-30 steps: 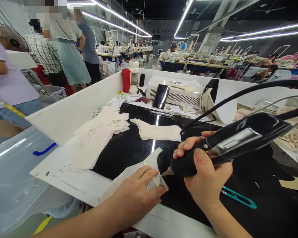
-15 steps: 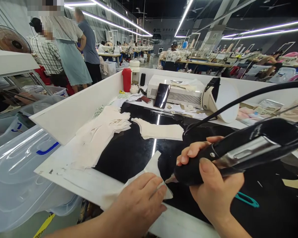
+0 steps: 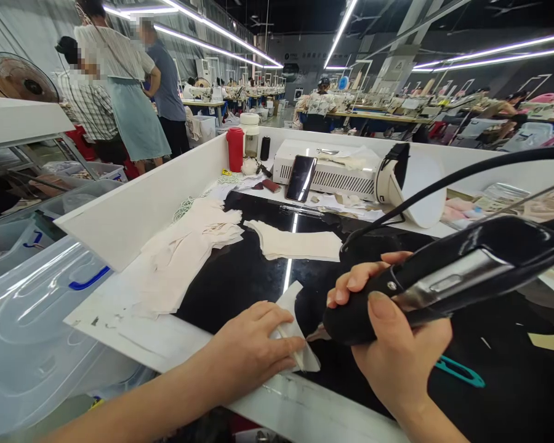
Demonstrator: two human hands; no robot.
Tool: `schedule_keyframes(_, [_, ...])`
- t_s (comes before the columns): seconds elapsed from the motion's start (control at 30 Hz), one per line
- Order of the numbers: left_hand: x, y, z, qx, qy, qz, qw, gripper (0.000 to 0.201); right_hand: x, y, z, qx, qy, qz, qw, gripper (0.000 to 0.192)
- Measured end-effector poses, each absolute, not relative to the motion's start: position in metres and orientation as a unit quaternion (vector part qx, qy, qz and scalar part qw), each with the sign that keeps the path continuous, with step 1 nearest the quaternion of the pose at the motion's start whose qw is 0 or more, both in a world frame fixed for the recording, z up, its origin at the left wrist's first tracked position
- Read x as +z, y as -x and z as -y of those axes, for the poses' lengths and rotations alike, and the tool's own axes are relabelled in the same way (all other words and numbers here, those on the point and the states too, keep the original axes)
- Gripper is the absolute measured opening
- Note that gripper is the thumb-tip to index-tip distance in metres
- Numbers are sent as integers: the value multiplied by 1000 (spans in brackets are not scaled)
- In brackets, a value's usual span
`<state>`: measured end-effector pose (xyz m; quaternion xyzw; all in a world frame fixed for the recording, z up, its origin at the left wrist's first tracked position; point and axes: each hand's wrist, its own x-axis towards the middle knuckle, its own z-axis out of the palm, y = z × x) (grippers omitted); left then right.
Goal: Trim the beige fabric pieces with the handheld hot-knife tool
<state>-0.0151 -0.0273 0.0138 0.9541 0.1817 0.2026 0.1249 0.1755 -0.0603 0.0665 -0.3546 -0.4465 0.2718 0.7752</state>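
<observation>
This is a sewing workshop: rows of sewing machines (image 3: pixel 412 104) under strip lights (image 3: pixel 341 31) stand beyond the far edge of the table (image 3: pixel 124 338).

Rows of tube lights (image 3: pixel 340 33) run beneath a dark ceiling (image 3: pixel 300 13) toward a dark grey far wall (image 3: pixel 307 44). Pale grey curtains (image 3: pixel 41 24) hang on the left; a broad pillar (image 3: pixel 394 75) rises right of centre, beyond long sewing tables (image 3: pixel 378 119) flanking a pale floor (image 3: pixel 285 116).

White-edged black tabletop (image 3: pixel 231 289), cream fabric pieces (image 3: pixel 298 243), teal tool (image 3: pixel 478 381), red bottle (image 3: pixel 235 151)
</observation>
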Motion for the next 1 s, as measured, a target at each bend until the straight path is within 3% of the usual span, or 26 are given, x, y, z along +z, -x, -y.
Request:
schedule_keyframes(0.83, [5, 2, 38, 239, -949, -197, 56, 20, 73, -168, 40, 257, 371, 401, 797, 33])
schedule_keyframes(1.0, [0, 1, 62, 215, -953, -211, 11, 45, 72, -169, 47, 269, 378, 412, 785, 32])
